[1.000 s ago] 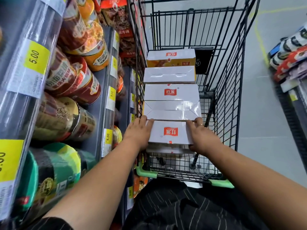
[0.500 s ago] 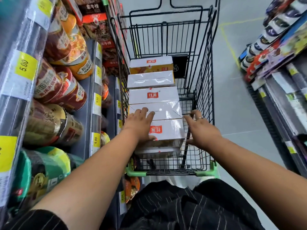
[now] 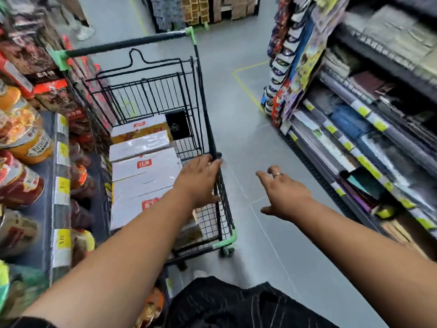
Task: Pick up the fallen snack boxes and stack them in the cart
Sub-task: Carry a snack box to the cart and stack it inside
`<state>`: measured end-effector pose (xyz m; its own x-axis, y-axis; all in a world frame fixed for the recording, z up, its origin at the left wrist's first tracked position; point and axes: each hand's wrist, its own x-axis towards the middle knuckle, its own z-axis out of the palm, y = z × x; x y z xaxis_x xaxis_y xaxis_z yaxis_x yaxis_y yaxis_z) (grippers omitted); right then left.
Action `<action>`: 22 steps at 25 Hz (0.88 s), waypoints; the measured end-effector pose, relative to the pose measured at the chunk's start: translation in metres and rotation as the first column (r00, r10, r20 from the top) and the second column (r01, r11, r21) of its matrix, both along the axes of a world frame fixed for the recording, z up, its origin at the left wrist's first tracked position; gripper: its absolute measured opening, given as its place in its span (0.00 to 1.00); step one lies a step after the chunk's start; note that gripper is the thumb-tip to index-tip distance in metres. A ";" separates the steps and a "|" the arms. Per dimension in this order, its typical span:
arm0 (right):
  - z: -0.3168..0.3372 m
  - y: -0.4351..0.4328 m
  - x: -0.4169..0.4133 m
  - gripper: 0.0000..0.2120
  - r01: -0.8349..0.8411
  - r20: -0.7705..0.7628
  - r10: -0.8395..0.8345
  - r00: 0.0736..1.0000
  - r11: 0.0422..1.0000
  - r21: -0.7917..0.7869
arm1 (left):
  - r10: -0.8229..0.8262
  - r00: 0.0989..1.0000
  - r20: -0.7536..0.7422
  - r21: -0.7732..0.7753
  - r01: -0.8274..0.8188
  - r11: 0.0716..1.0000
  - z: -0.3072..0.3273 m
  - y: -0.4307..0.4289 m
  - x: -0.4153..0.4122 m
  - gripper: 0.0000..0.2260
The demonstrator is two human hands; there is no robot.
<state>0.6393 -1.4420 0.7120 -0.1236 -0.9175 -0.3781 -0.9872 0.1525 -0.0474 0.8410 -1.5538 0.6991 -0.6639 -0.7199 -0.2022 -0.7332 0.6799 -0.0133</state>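
1. Crowding the left shelf (image 3: 59, 185) is the first worry — the cart (image 3: 208, 110) stands hard against it. The noodle bowls (image 3: 23, 138) sit just beside the left forearm, so a careless elbow could sweep one off.
2. The snack boxes (image 3: 144, 166) lie inside the cart, lined up along its left side in an overlapping row. Their wrap looks slick, and the right part of the basket shows only mesh. I judge that a jolt could send them sliding sideways out of order.
3. The left hand (image 3: 198, 183) is palm down over the right part of the basket, with its fingers reaching the cart's right top wire. It holds no box, and blur hides whether the fingers curl round the wire. Weight put there could roll the cart on its wheel (image 3: 226, 251) — or tug it off the shelf and shake the row.
4. The right hand (image 3: 283, 192) hangs spread and empty above the floor (image 3: 248, 138) to the right of the cart. I see no fallen box in this view, so any reach from here would be half blind. A hurried grab could crush or fumble a box.
5. The right shelf (image 3: 354, 150) is packed to its edge, and an arm swung wide toward it could dislodge stock.
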 end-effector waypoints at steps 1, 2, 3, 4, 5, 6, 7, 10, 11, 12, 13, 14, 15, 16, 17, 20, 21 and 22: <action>0.000 0.009 -0.006 0.44 0.015 0.016 -0.015 1.000 1.000 0.000 | -0.029 1.000 -0.003 0.004 0.029 1.000 0.003 0.008 -0.010 0.48; 0.003 0.028 -0.020 0.44 0.044 0.022 -0.044 0.999 0.999 -0.004 | -0.077 0.997 -0.015 0.005 0.077 0.997 0.008 0.022 -0.031 0.48; 0.007 0.050 -0.037 0.44 0.083 0.027 -0.083 0.996 0.996 -0.015 | -0.134 0.991 -0.024 0.012 0.134 0.991 0.014 0.039 -0.055 0.48; 0.010 0.070 -0.052 0.44 0.124 0.034 -0.123 0.992 0.992 -0.026 | -0.183 0.982 -0.037 0.020 0.184 0.983 0.020 0.055 -0.077 0.48; 0.013 0.090 -0.066 0.45 0.162 0.042 -0.161 0.986 0.986 -0.037 | -0.234 0.971 -0.057 0.026 0.235 0.972 0.025 0.070 -0.099 0.48; 0.017 0.108 -0.079 0.46 0.197 0.053 -0.195 0.979 0.979 -0.042 | -0.274 0.959 -0.076 0.031 0.277 0.960 0.029 0.084 -0.119 0.48; 0.021 0.125 -0.091 0.47 0.229 0.058 -0.226 0.972 0.972 -0.047 | -0.304 0.948 -0.097 0.037 0.309 0.950 0.034 0.097 -0.138 0.48; 0.046 0.181 -0.134 0.49 0.344 0.034 -0.342 0.939 0.935 -0.087 | -0.398 0.904 -0.154 0.070 0.412 0.909 0.057 0.142 -0.202 0.48; 0.060 0.197 -0.148 0.49 0.384 0.032 -0.383 0.923 0.915 -0.123 | -0.427 0.884 -0.191 0.074 0.447 0.891 0.070 0.154 -0.222 0.48; 0.075 0.212 -0.162 0.49 0.425 0.040 -0.425 0.904 0.889 -0.172 | -0.456 0.857 -0.241 0.068 0.483 0.873 0.084 0.164 -0.242 0.48; 0.092 0.227 -0.177 0.49 0.465 0.051 -0.466 0.883 0.857 -0.224 | -0.486 0.822 -0.296 0.054 0.522 0.851 0.100 0.174 -0.263 0.47; 0.109 0.238 -0.190 0.48 0.495 0.061 -0.498 0.865 0.825 -0.274 | -0.514 0.784 -0.347 0.029 0.557 0.830 0.117 0.182 -0.280 0.47; 0.125 0.248 -0.201 0.48 0.522 0.071 -0.530 0.845 0.790 -0.322 | -0.546 0.742 -0.389 -0.004 0.591 0.807 0.135 0.188 -0.296 0.46; 0.141 0.259 -0.214 0.48 0.556 0.085 -0.568 0.819 0.746 -0.366 | -0.582 0.697 -0.418 -0.034 0.629 0.777 0.152 0.195 -0.315 0.46; 0.157 0.270 -0.225 0.48 0.587 0.104 -0.603 0.791 0.700 -0.406 | -0.614 0.656 -0.439 -0.055 0.662 0.747 0.168 0.199 -0.334 0.46; 0.197 0.298 -0.251 0.48 0.668 0.152 -0.698 0.700 0.564 -0.486 | -0.675 0.530 -0.513 -0.082 0.753 0.653 0.211 0.211 -0.388 0.45; 0.208 0.306 -0.258 0.47 0.687 0.160 -0.728 0.666 0.517 -0.511 | -0.682 0.485 -0.547 -0.084 0.779 0.622 0.223 0.215 -0.406 0.44; 0.219 0.314 -0.264 0.47 0.701 0.162 -0.758 0.632 0.470 -0.537 | -0.678 0.440 -0.589 -0.082 0.802 0.591 0.234 0.219 -0.423 0.43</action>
<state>0.3755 -1.1277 0.9308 -0.8462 -0.5085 0.1591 -0.5326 0.7983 -0.2813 0.4181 -1.3346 0.9333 -0.9513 0.1130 0.2868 0.2177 0.9050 0.3654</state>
